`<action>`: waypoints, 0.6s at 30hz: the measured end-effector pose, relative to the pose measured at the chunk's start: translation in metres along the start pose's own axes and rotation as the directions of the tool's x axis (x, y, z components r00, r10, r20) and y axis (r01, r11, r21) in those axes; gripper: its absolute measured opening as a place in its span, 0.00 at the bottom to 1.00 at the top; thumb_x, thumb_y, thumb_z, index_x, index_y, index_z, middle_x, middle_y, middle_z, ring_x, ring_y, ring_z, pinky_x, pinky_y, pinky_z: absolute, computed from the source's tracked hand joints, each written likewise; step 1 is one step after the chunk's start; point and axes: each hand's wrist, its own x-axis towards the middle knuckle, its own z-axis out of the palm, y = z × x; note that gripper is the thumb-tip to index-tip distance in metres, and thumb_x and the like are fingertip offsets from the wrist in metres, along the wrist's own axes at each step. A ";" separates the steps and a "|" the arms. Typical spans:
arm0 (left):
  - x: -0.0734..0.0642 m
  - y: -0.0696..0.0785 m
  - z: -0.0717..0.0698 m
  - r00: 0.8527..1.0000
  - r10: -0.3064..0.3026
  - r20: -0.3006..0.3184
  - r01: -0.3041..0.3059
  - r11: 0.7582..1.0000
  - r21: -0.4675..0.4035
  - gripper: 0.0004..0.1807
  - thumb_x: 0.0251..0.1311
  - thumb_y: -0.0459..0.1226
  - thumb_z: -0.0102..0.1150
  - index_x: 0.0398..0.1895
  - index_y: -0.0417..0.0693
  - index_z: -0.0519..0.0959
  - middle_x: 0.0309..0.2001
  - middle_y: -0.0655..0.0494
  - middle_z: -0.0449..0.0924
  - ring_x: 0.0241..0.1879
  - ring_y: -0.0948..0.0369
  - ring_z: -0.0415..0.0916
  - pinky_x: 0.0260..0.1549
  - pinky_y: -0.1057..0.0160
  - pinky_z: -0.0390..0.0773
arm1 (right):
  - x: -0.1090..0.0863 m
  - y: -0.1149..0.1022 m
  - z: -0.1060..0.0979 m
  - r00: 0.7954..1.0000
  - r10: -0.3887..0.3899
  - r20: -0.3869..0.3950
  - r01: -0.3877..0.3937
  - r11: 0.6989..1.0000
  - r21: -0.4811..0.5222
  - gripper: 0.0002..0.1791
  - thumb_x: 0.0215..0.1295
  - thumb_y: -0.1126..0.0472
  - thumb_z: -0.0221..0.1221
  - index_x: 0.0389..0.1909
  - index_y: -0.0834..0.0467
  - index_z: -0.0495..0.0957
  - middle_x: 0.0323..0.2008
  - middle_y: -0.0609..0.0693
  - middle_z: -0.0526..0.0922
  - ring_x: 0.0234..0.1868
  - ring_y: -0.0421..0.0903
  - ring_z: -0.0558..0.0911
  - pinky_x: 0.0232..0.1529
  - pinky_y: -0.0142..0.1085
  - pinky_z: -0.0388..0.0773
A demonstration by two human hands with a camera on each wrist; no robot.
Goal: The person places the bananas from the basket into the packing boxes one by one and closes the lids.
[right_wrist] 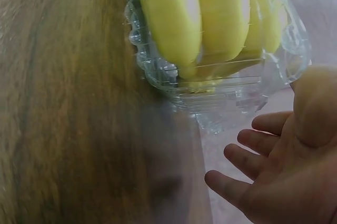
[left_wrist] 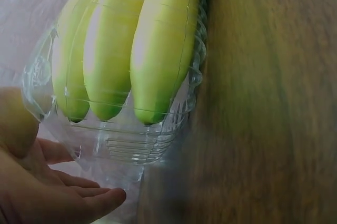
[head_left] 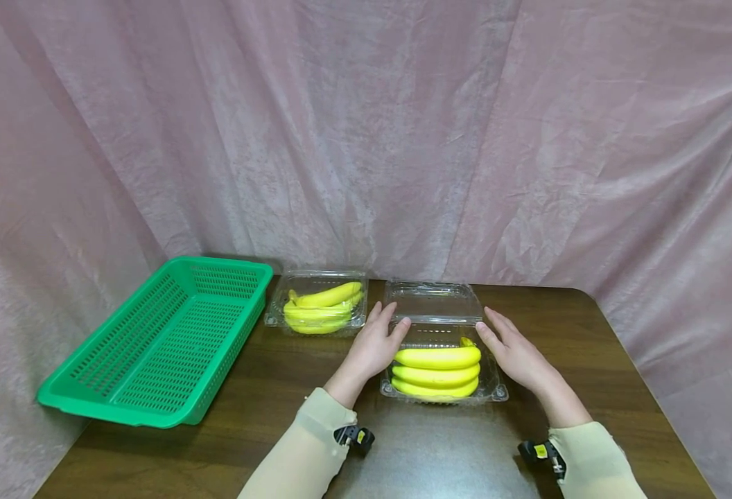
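A clear plastic clamshell box (head_left: 493, 388) holds a bunch of yellow bananas (head_left: 437, 378), its lid (head_left: 431, 301) folded back toward the curtain. At the box's left side is my left hand (head_left: 372, 346), fingers extended and thumb near the hinge. My right hand (head_left: 518, 353) mirrors it on the right side. In the left wrist view, the bananas' greenish tips (left_wrist: 150, 110) show through the ribbed wall, with the left fingers (left_wrist: 102, 203) below. Spread right fingers (right_wrist: 231, 187) appear in the right wrist view. Whether either hand touches the plastic, I cannot tell.
A second clear box (head_left: 272, 320) with bananas (head_left: 322, 312) inside stands to the left, farther back. Beyond it on the left sits a green slotted basket (head_left: 194, 416). The brown wooden table (head_left: 285, 402) ends against a pink curtain (head_left: 366, 138).
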 end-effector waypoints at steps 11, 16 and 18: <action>-0.001 -0.001 -0.002 1.000 -0.013 0.022 0.013 1.000 -0.006 0.38 0.86 0.57 0.48 0.87 0.44 0.64 0.86 0.34 0.54 0.83 0.36 0.58 0.78 0.34 0.60 | 0.003 0.006 0.005 0.999 0.023 0.032 -0.024 0.998 0.053 0.47 0.89 0.33 0.40 0.90 0.62 0.46 0.87 0.71 0.47 0.85 0.74 0.49 0.78 0.74 0.50; -0.001 -0.002 -0.003 1.000 -0.003 0.023 0.003 1.000 -0.005 0.38 0.86 0.57 0.48 0.87 0.44 0.63 0.86 0.34 0.55 0.82 0.37 0.58 0.78 0.34 0.60 | 0.003 0.006 0.005 0.999 0.020 0.037 -0.023 0.998 0.061 0.46 0.90 0.34 0.40 0.90 0.62 0.46 0.87 0.71 0.47 0.85 0.74 0.49 0.78 0.74 0.50; 0.000 -0.003 -0.002 1.000 0.002 0.024 -0.002 1.000 -0.007 0.38 0.86 0.57 0.49 0.87 0.43 0.63 0.86 0.34 0.55 0.82 0.37 0.58 0.78 0.34 0.60 | 0.002 0.006 0.005 0.999 0.022 0.039 -0.024 0.998 0.064 0.46 0.90 0.34 0.40 0.90 0.62 0.46 0.87 0.71 0.47 0.85 0.74 0.49 0.78 0.74 0.50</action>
